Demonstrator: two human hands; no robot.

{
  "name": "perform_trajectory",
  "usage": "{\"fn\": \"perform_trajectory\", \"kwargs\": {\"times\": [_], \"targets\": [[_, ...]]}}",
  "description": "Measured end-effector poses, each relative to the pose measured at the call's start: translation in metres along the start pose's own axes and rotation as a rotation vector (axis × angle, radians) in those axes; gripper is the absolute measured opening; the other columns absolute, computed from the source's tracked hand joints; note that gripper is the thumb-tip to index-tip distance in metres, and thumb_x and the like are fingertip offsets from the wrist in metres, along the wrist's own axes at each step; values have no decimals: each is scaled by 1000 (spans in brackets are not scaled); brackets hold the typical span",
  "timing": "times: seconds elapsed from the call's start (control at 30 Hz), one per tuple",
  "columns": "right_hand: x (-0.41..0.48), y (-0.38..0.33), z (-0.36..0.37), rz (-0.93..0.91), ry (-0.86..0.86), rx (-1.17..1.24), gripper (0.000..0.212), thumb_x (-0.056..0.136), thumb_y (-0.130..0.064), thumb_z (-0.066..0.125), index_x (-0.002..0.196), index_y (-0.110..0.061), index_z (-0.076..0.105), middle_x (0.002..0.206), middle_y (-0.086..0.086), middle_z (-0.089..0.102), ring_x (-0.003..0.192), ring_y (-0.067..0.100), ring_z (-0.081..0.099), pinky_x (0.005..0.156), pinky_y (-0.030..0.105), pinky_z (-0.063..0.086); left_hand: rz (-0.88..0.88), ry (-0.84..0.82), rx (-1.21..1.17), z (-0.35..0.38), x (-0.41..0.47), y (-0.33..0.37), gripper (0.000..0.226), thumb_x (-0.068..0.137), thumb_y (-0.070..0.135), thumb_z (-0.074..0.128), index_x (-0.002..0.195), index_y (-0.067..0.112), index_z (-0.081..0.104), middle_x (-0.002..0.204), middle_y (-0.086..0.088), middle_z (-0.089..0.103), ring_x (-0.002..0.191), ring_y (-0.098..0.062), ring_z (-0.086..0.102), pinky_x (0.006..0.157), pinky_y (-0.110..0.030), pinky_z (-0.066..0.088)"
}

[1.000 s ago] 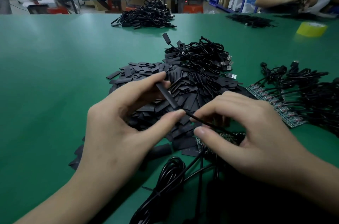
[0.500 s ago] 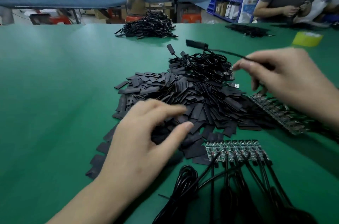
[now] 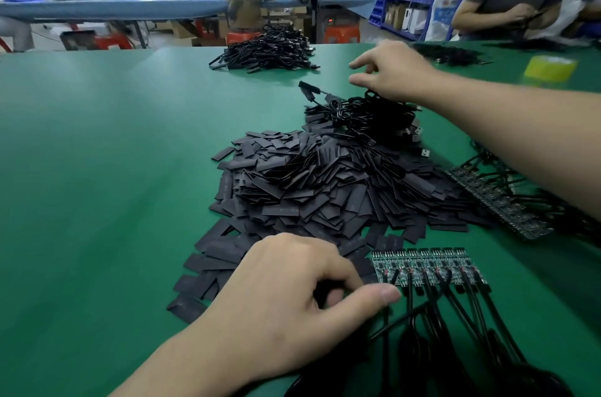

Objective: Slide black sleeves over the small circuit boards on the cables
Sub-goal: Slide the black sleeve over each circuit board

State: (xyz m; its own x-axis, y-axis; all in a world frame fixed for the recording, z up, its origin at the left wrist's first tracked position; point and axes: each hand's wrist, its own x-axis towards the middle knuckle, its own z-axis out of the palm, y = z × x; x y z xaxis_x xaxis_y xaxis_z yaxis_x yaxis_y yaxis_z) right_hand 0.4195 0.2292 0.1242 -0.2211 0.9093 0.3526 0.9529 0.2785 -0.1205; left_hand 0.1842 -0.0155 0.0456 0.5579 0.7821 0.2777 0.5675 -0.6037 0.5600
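Right grip point(image 3: 392, 71) is hovering, fingers spread loose, over the far cable heap point(image 3: 364, 117). Left grip point(image 3: 292, 292) is curling at the near edge of the black sleeves point(image 3: 309, 188), beside the circuit boards point(image 3: 426, 266); whether it is holding anything is unclear.

A worker's left hand point(image 3: 292, 296), fingers curled, rests at the near edge of a heap of sleeves point(image 3: 312, 182) on a green worktop point(image 3: 113, 152), thumb just beside a strip of boards point(image 3: 426, 266). The right hand point(image 3: 395, 71), fingers loosely spread, hovers over tangled cables point(image 3: 364, 117) beyond the heap.
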Motion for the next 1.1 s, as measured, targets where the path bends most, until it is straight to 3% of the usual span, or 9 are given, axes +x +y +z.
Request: {"fn": "perform_trajectory", "kwargs": {"times": [0.13, 0.23, 0.33, 0.5, 0.63, 0.73, 0.87, 1.0, 1.1], "targets": [[-54, -29, 0, -106, 99, 134, 26, 99, -37, 62, 112, -20, 77, 101, -1, 63, 97, 19, 60, 86, 34, 49, 23, -7, -164, 1, 0, -2, 60, 95, 69, 42, 80, 20, 75, 65, 2, 62, 64, -14, 62, 59, -34, 46], [-116, -42, -10, -149, -9, 215, 23, 98, -41, 61, 104, -27, 78, 98, -6, 66, 88, 7, 61, 74, 16, 43, -22, 13, -303, 3, 0, -3, 45, 96, 62, 47, 87, 31, 79, 56, -1, 58, 48, -10, 51, 49, -27, 39], [-170, -48, -24, -151, -157, 225, 28, 89, -52, 57, 95, -35, 78, 92, -17, 67, 84, -4, 60, 71, 11, 40, -21, -1, -291, 5, 1, -4, 39, 97, 52, 53, 88, 24, 78, 59, 10, 65, 50, -2, 53, 52, -16, 39], [-221, -51, -29, -150, -270, 46, 55, 74, -82, 37, 93, -42, 70, 91, -24, 56, 93, -5, 53, 82, 29, 50, -64, -24, -380, 9, 3, -4, 9, 95, 33, 68, 94, 29, 76, 60, 6, 69, 49, -12, 54, 54, -17, 43], [-233, -47, -22, -145, -312, 38, 60, 70, -87, 34, 97, -44, 66, 97, -26, 50, 101, -4, 48, 89, 29, 48, -144, -65, -580, 7, 0, -3, 8, 91, 29, 70, 93, 26, 76, 65, -3, 72, 46, -15, 62, 51, -20, 47], [-234, -43, -17, -123, -333, 167, 41, 72, -76, 53, 90, -41, 64, 97, -23, 54, 102, -3, 50, 90, 26, 45, -153, -99, -698, 5, -2, 0, 11, 90, 28, 69, 95, 21, 76, 71, -7, 75, 54, -19, 69, 58, -22, 53], [-234, -42, -8, 6, -326, 550, 23, 75, -53, 75, 85, -34, 66, 86, -14, 66, 83, 4, 63, 80, 34, 50, -126, -157, -799, 4, -1, 4, 13, 91, 19, 65, 99, 19, 75, 85, -9, 78, 64, -21, 73, 67, -23, 55], [-235, -41, -2, 39, -203, 755, 33, 70, -57, 71, 89, -31, 65, 80, -8, 69, 75, 6, 63, 77, 38, 50, -93, -261, -980, 2, -1, 4, 19, 92, 15, 60, 106, 10, 72, 107, -12, 77, 86, -25, 77, 74, -26, 57], [-236, -42, 2, 68, -86, 803, 35, 70, -56, 70, 90, -29, 65, 80, -7, 69, 76, 6, 63, 78, 36, 49, 3, -374, -1155, 0, -3, 7, 24, 97, 3, 56, 118, 5, 67, 129, -17, 68, 114, -35, 68, 93, -33, 55]]}}
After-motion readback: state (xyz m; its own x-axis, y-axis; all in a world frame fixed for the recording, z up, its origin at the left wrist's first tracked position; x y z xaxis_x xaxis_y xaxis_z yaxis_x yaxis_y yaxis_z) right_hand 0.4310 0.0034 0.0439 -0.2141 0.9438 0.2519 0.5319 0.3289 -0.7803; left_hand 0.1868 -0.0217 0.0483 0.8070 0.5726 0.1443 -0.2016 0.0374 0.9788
